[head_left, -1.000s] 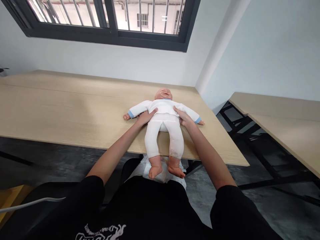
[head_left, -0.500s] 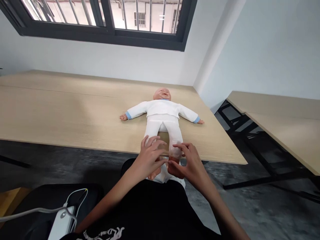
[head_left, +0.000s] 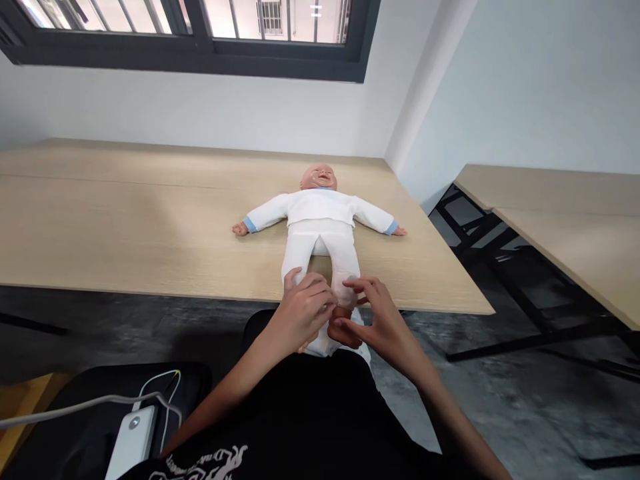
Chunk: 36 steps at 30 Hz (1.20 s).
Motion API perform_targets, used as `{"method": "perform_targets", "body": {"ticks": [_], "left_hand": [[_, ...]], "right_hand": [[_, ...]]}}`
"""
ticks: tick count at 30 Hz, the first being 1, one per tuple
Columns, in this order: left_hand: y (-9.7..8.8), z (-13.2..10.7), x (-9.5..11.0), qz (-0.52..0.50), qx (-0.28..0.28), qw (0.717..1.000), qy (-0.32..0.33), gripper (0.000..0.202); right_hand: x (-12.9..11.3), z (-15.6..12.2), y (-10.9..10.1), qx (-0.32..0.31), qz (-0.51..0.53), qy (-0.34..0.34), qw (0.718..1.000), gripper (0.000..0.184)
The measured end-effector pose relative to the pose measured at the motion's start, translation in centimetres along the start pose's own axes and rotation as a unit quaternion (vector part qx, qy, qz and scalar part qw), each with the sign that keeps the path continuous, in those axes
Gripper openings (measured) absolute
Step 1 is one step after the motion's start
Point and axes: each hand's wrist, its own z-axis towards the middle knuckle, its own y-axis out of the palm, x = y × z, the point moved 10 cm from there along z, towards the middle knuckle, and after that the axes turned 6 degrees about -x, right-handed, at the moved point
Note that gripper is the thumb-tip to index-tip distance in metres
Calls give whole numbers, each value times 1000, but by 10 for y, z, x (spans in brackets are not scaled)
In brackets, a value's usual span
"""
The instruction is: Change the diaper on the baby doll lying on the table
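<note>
A baby doll [head_left: 321,207] in a white top with blue cuffs and white trousers [head_left: 345,263] lies on its back, arms spread. Its lower legs reach over the table's near edge, and a bare foot [head_left: 345,333] shows below the right-hand trouser leg. My left hand [head_left: 307,308] lies across the left-hand leg, its fingers curled together at the inner side of the right-hand trouser cuff. On the outer side of that same leg, my right hand [head_left: 377,312] has thumb and fingers apart, fingertips by the trouser fabric and thumb by the foot. The left-hand foot is mostly hidden.
The doll lies on a light wooden table [head_left: 125,233] against a wall below a barred window [head_left: 200,47]. A second table [head_left: 565,233] stands at the right. On a black chair [head_left: 65,427] at lower left lies a white power bank [head_left: 133,437] with a cable.
My left hand's fingers have curled inward to the cuff of the right-hand trouser leg. My right hand has stayed around that leg. The view has shifted slightly.
</note>
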Motion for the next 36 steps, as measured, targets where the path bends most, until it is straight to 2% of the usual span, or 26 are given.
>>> {"method": "perform_targets", "body": {"ticks": [2, 4, 6, 8, 10, 11, 12, 13, 15, 16, 18, 20, 21, 22, 24, 26, 28, 30, 31, 33, 34, 36], "left_hand": [[-15, -9, -2, -43, 11, 999, -12, 14], [-31, -24, -13, -139, 1, 989, -45, 17], [-34, -42, -33, -261, -67, 957, -108, 25], [-20, -64, -53, -324, -187, 912, -170, 34], [6, -91, -75, -320, -321, 861, -231, 44], [19, -101, -89, -309, -358, 841, -262, 49], [32, -107, -103, -305, -367, 828, -294, 55], [44, -109, -118, -314, -344, 822, -327, 60], [70, -104, -139, -379, -261, 810, -364, 67], [82, -99, -146, -416, -205, 805, -370, 66], [101, -88, -151, -510, -102, 776, -357, 57], [111, -81, -152, -582, -24, 740, -337, 49], [114, -80, -150, -604, -13, 727, -328, 48], [117, -80, -147, -614, -22, 722, -319, 48], [120, -83, -135, -604, -102, 732, -298, 48], [121, -92, -121, -566, -210, 753, -262, 47], [115, -103, -110, -517, -286, 776, -219, 50], [104, -108, -100, -478, -320, 798, -180, 51], [98, -108, -94, -465, -326, 807, -160, 47], [83, -104, -79, -455, -333, 817, -118, 35], [77, -100, -69, -454, -338, 819, -96, 30], [65, -94, -51, -447, -349, 822, -59, 22]], "right_hand": [[11, -7, -5, 2, 41, 26, 999, 36], [38, -20, -2, -22, 66, 97, 993, 30], [75, -39, 17, -91, 90, 184, 975, 41], [107, -59, 47, -168, 122, 243, 948, 51], [132, -70, 71, -185, 137, 273, 934, 57], [141, -71, 80, -175, 147, 279, 933, 59], [146, -69, 88, -159, 164, 280, 932, 60], [149, -65, 96, -142, 192, 276, 931, 60], [146, -52, 106, -106, 275, 258, 920, 61], [142, -45, 108, -88, 314, 248, 912, 62], [134, -33, 108, -44, 375, 237, 895, 64], [129, -28, 104, 4, 414, 240, 878, 66], [127, -29, 102, 26, 430, 247, 868, 68], [125, -33, 102, 39, 445, 256, 857, 71], [116, -41, 104, 16, 457, 272, 847, 76], [95, -48, 111, -92, 433, 259, 859, 71], [63, -55, 118, -251, 375, 190, 872, 59], [37, -66, 119, -379, 327, 111, 858, 50], [31, -71, 117, -415, 321, 88, 847, 50], [41, -71, 111, -413, 335, 108, 840, 49], [57, -69, 109, -382, 334, 146, 849, 49], [98, -66, 102, -280, 286, 228, 888, 50]]}}
